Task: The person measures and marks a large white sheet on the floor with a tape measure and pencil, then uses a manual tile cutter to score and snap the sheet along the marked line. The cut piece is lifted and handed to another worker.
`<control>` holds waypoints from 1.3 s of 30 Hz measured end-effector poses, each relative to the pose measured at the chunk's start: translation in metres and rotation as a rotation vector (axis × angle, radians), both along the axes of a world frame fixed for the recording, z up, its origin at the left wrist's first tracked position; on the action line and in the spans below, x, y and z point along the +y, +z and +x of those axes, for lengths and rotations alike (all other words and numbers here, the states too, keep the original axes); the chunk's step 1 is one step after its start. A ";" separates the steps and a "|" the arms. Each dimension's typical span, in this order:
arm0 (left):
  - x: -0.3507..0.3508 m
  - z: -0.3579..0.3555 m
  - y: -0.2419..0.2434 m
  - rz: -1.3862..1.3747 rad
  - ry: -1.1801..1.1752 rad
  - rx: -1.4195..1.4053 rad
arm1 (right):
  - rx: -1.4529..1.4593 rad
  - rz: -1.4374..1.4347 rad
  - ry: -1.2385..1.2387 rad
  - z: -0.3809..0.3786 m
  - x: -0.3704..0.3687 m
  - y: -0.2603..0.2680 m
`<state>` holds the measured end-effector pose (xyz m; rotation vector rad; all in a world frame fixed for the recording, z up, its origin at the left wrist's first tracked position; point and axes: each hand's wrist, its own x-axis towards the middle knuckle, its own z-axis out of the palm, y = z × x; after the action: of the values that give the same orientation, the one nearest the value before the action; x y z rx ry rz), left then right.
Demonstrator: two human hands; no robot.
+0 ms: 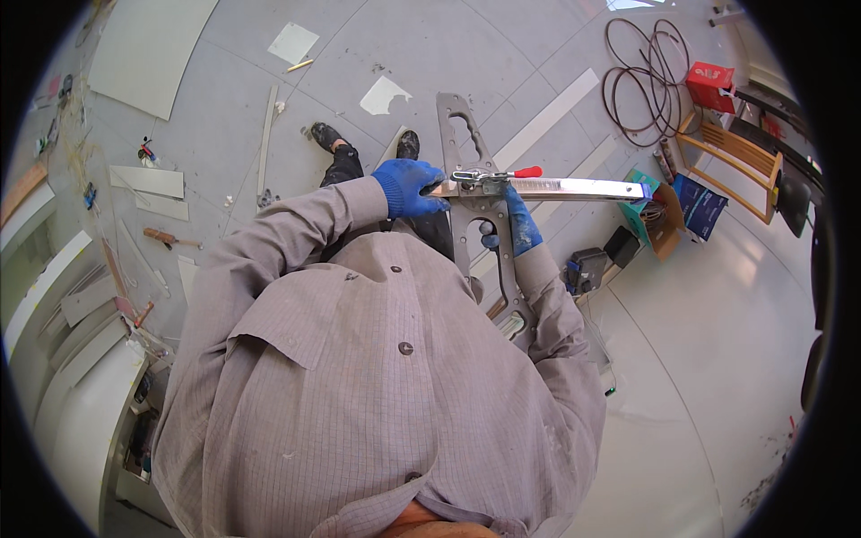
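Observation:
A grey metal frame [464, 138] with handle cutouts stands before my torso, crossed by a shiny metal rail [572, 189]. A toggle clamp [479, 176] with a red handle [528, 172] sits on the frame where the two cross. My left hand [409, 188], in a blue glove, is closed around the rail's left end beside the frame. On the frame's right side, just under the rail, my right hand [523, 222] wears a blue glove too; its fingertips show through the lower cutout, gripping the frame.
White strips [548, 121] and broken pieces [385, 95] lie on the tiled floor around my shoes [407, 144]. To the right are a coiled hose [646, 87], a red box [711, 86], a wooden chair [733, 158], an open carton [662, 225] and a black case [585, 270]. A hammer [168, 238] lies left.

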<state>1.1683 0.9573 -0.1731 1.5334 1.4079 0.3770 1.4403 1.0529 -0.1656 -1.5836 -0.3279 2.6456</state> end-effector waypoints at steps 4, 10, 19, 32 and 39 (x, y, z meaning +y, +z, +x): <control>0.005 -0.008 0.018 -0.034 -0.010 0.002 | -0.054 0.081 -0.023 -0.009 0.000 0.014; 0.012 -0.010 0.026 -0.057 0.048 -0.018 | -0.086 0.111 -0.039 -0.017 0.011 0.012; -0.005 0.002 0.002 -0.056 0.045 0.087 | -0.047 0.091 -0.002 -0.020 0.017 -0.002; -0.004 -0.006 0.015 -0.129 -0.020 0.121 | -0.151 0.084 0.040 -0.014 0.012 -0.022; -0.001 -0.007 0.012 -0.149 -0.050 0.159 | -0.105 0.106 0.101 -0.016 0.012 -0.020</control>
<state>1.1610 0.9566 -0.1610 1.4990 1.4822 0.1188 1.4240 1.0645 -0.1856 -1.7184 -0.5571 2.5724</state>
